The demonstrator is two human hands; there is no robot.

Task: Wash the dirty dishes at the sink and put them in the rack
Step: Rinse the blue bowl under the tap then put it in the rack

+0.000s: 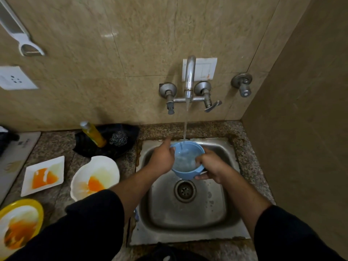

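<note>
The speckled stone counter (250, 166) carries a steel sink (188, 219) set into it, and water runs in a thin stream from the wall tap (189, 78) above. To the left of the sink lie three dishes smeared with orange: a yellow plate (35, 206) nearest, a white round plate (105, 164) just beside the sink, and a white square plate (54, 162) between them and the wall. The blue bowl (185, 175) is held over the basin, above the drain, with the stream falling into it. The left hand (162, 157) grips its left rim, and the right hand (211, 164) holds the near right rim with fingers (199, 160) curled inside. A yellow soap bottle (94, 133) and a steel scrubber (118, 138) rest on a black cloth (113, 149).
</note>
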